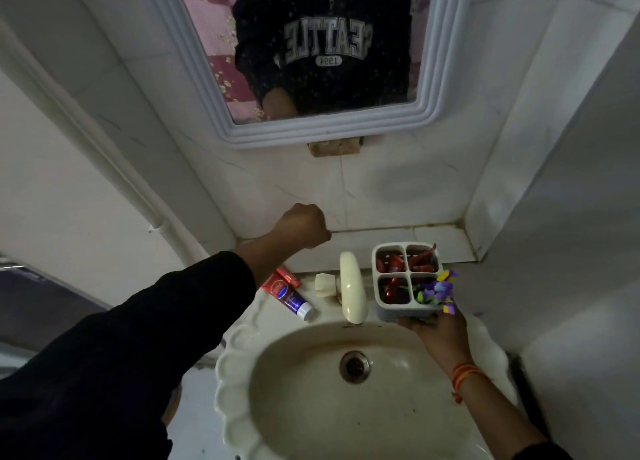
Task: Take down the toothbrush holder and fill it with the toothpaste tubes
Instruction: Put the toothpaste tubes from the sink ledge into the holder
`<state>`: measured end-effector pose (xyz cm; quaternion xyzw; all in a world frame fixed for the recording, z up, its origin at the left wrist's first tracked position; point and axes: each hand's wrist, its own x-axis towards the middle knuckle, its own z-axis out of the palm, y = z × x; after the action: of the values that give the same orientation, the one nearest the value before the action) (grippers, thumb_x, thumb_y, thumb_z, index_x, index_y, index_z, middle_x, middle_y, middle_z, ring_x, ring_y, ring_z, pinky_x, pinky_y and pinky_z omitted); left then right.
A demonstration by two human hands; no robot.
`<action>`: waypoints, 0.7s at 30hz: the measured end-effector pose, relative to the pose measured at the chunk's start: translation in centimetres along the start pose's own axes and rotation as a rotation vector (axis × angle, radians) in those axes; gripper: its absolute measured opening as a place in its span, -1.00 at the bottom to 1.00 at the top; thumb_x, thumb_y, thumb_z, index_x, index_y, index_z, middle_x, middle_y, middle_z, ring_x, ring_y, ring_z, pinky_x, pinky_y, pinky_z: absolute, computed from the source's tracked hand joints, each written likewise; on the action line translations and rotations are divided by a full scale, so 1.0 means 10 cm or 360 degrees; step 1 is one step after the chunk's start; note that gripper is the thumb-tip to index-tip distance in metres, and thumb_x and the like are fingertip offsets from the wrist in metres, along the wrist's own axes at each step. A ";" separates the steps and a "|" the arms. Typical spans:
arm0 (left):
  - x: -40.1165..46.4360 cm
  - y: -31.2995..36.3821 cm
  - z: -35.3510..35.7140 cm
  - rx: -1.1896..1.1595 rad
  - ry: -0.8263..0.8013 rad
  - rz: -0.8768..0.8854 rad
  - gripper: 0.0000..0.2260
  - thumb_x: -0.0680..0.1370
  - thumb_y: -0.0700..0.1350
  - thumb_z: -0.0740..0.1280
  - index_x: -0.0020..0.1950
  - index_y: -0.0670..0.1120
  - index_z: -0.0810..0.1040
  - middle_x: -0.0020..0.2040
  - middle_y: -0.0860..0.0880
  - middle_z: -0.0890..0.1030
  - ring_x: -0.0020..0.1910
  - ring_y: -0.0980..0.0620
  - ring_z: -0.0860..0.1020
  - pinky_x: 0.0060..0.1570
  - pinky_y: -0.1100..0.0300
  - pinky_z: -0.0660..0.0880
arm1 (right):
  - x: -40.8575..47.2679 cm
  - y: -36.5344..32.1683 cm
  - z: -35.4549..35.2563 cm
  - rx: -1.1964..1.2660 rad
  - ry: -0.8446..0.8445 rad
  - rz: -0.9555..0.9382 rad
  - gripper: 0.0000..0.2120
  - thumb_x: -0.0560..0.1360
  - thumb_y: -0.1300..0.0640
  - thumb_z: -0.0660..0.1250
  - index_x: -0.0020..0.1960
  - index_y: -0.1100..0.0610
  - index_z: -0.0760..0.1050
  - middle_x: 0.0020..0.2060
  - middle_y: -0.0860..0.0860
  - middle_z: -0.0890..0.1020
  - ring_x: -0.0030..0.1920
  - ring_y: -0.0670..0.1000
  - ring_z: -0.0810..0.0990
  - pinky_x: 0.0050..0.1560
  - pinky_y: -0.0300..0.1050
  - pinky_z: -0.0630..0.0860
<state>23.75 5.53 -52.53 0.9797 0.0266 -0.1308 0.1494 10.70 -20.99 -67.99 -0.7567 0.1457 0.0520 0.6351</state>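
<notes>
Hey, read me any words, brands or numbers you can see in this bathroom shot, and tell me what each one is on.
"SEATTLE": on the dark sweatshirt reflected in the mirror, so it reads reversed.
"1994": in the small oval beneath it, also reversed.
Toothpaste tubes on the sink ledge: printing too small and blurred to read.
Toothbrush holder: no readable text.

Glossy cream ceramic sink [242, 373] with a dull metal drain [354, 367]; a smooth plastic toothbrush holder [377, 259]; shiny-skinned toothpaste tubes [289, 291]; polished marbled wall tiles [381, 189]; a moulded, matt-looking mirror frame [325, 130].
</notes>
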 end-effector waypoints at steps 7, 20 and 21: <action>0.05 -0.74 0.29 0.0240 0.0002 -0.0514 -0.63 0.48 -0.07 0.39 0.27 -0.11 0.49 0.27 -0.15 0.44 0.19 -0.20 0.54 0.06 0.09 0.47 | 0.02 0.05 0.02 -0.0075 0.0116 -0.0081 -0.30 0.20 0.47 0.64 0.29 0.27 0.52 0.07 0.14 0.69 -0.05 -0.22 0.68 -0.05 -0.30 0.66; 0.13 -0.75 0.45 -0.0537 0.0372 -0.0454 -0.69 0.43 -0.18 0.37 0.17 -0.02 0.60 0.11 -0.12 0.65 0.02 -0.15 0.65 -0.12 0.18 0.53 | 0.08 0.19 -0.03 -0.0064 0.0118 -0.0041 -0.08 -0.03 -0.13 0.75 0.26 0.09 0.56 0.14 0.04 0.71 0.19 0.05 0.68 0.24 0.24 0.60; 0.11 -0.68 0.40 -0.0581 0.0435 -0.0393 -0.72 0.44 -0.17 0.37 0.13 0.03 0.58 0.06 -0.11 0.67 -0.05 -0.14 0.66 -0.14 0.17 0.57 | 0.07 0.16 -0.02 -0.0080 0.0117 -0.0029 -0.13 0.02 -0.02 0.75 0.27 0.11 0.55 0.14 0.05 0.71 0.18 0.05 0.68 0.25 0.24 0.59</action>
<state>23.23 10.80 -58.42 0.9345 0.1891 -0.0076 0.3016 10.93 -21.53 -69.65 -0.7752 0.1608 0.0220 0.6105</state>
